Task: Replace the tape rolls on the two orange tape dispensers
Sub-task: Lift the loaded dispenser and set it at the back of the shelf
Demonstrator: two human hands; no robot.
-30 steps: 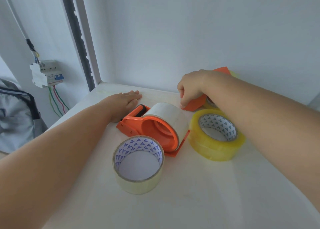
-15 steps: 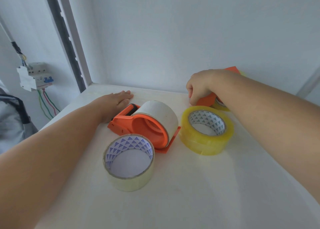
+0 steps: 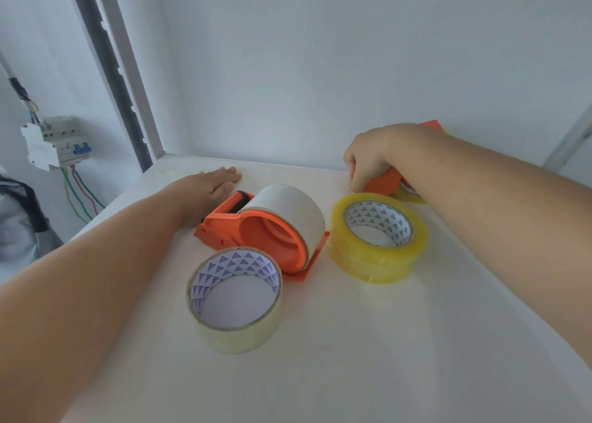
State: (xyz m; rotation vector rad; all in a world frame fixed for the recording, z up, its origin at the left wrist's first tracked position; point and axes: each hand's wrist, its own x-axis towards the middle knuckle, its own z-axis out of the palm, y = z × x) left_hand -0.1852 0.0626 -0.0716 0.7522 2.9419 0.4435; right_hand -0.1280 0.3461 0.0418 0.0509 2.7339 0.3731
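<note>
An orange tape dispenser (image 3: 256, 233) lies on its side mid-table with a pale, nearly spent roll (image 3: 288, 208) on its hub. My left hand (image 3: 214, 182) rests flat on the table just behind it, fingers straight. At the back right my right hand (image 3: 371, 156) grips a second orange dispenser (image 3: 384, 182), which is mostly hidden under my wrist; a yellow roll edge shows beneath it. A full yellow tape roll (image 3: 378, 246) lies flat in front of that dispenser. A thin clear roll (image 3: 234, 297) lies flat nearest me.
The white table (image 3: 352, 358) ends at a wall behind and drops off on the left. A dark upright rail (image 3: 109, 70) stands at the back left corner. A breaker box with coloured wires (image 3: 54, 143) hangs on the left wall.
My right hand and the second dispenser have slid a little right and back, away from the first dispenser. My left hand has stayed flat in place. The view has shifted slightly.
</note>
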